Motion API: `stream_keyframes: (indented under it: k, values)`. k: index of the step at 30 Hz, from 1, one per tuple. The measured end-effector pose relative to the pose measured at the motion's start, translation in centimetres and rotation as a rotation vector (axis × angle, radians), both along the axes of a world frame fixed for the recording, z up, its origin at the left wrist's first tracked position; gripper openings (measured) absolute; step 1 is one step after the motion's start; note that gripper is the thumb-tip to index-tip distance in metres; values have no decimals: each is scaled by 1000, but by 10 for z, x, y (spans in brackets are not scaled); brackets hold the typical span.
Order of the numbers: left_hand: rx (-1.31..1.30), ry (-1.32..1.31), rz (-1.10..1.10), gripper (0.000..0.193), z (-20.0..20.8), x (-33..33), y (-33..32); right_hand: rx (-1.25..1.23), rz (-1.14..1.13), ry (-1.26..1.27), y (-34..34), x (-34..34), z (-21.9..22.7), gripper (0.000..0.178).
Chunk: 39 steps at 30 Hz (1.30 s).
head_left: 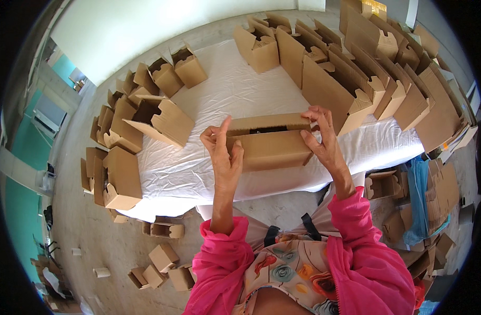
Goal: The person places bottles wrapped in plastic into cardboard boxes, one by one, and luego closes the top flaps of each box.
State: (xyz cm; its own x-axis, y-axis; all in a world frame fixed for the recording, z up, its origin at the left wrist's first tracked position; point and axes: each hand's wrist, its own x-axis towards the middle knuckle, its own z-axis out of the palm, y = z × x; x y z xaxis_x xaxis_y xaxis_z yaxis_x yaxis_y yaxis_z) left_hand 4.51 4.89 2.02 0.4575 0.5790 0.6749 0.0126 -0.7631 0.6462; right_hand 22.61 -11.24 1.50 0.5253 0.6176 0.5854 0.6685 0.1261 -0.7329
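Desk, draped in a white sheet, fills the middle of my feed. Largest mass on it: a dense row of folded cardboard cartons along the right and far edge, leaning on one another, flaps up and open. A looser cluster of cartons crowds the left edge, some open and tipped on their sides, a few hanging over the corner. Smaller cartons and scraps lie on the concrete floor lower left; flat cardboard blanks pile on the right beside something blue.

The long cardboard box is held up above the near edge of the desk, between both hands, lengthwise across my view, top flap partly folded with a dark slot showing. Holding it clear of the desk looks meant to give the fingers room around both ends.

Left hand clamps the left end: thumb on the front face, index finger pointing up beside the corner, other fingers curled behind. Right hand grips the right end, fingertips pressing along the top flap, thumb on the front. Both wrists are raised and the forearms come up from pink sleeves; neither hand is empty or slack.
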Motion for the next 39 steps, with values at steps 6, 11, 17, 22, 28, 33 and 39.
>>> stream_keyframes:
  k: [6,11,17,22,28,33,39]
  values:
    - [-102,2,-134,36,-16,-6,14,-86,321,355,-8,-2,-1,54]
    - [-361,-71,-286,29,-21,-3,23,-231,373,147,-21,-2,6,68]
    - [-726,-380,-183,17,-37,-9,31,-245,171,7,-13,-9,15,66]
    - [-563,-364,-37,13,-104,-39,54,-63,-182,-162,41,18,2,66]
    - [-389,-273,7,31,-114,-41,53,-89,-715,-237,112,35,-9,71]
    - [90,-77,262,46,-51,-46,59,-192,-815,-379,119,48,-23,77]
    - [566,122,637,64,38,-49,106,-5,-660,-455,91,11,0,79]
